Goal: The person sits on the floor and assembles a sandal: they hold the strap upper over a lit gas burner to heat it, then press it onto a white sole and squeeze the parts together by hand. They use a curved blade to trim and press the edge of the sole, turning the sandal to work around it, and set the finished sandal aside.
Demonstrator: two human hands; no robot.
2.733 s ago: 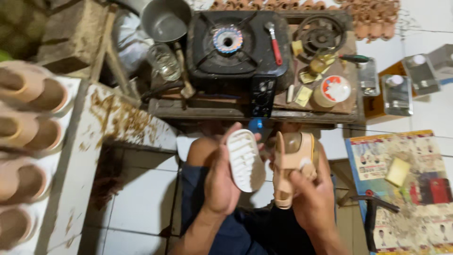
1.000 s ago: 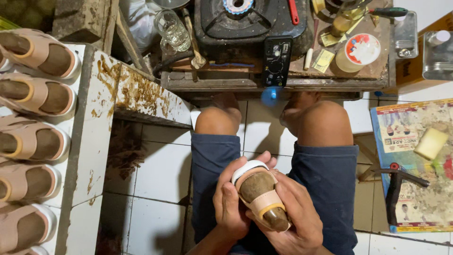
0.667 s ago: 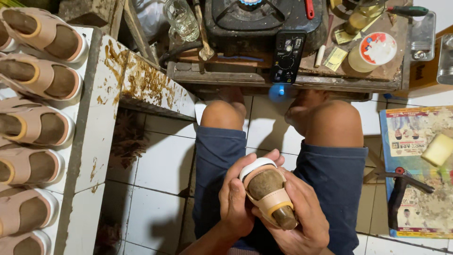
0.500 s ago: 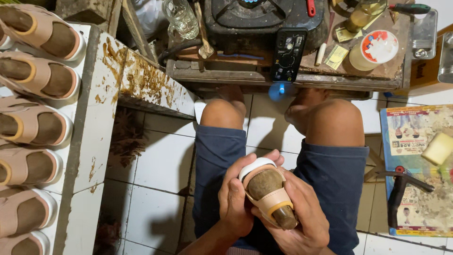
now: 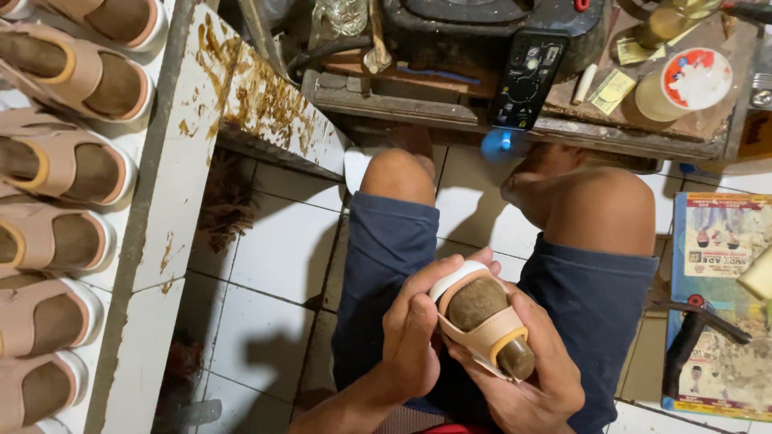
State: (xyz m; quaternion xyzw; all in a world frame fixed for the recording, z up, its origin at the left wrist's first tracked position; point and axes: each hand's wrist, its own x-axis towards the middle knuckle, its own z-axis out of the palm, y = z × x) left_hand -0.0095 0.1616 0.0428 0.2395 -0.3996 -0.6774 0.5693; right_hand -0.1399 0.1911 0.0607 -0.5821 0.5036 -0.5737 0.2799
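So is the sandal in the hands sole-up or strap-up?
Strap-up: the sandal shows its brown footbed and tan strap, pressed between the left hand and right hand.

The white shelf [image 5: 173,201] on the left carries 6 beige sandals [image 5: 60,161] in a row; the low wooden surface [image 5: 450,112] ahead holds a dark stove [image 5: 498,24] and a round tin [image 5: 683,84].

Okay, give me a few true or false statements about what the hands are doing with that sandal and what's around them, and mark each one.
1. Both hands hold one sandal over the lap. True: the left hand and the right hand wrap it from either side.
2. The sandal has a black sole. False: its sole edge is white.
3. A row of similar sandals lies on the shelf at the left. True.
4. The person wears long grey trousers. False: dark blue shorts, knees bare.
5. The round tin on the workbench has a blue lid. False: the lid is red and white.
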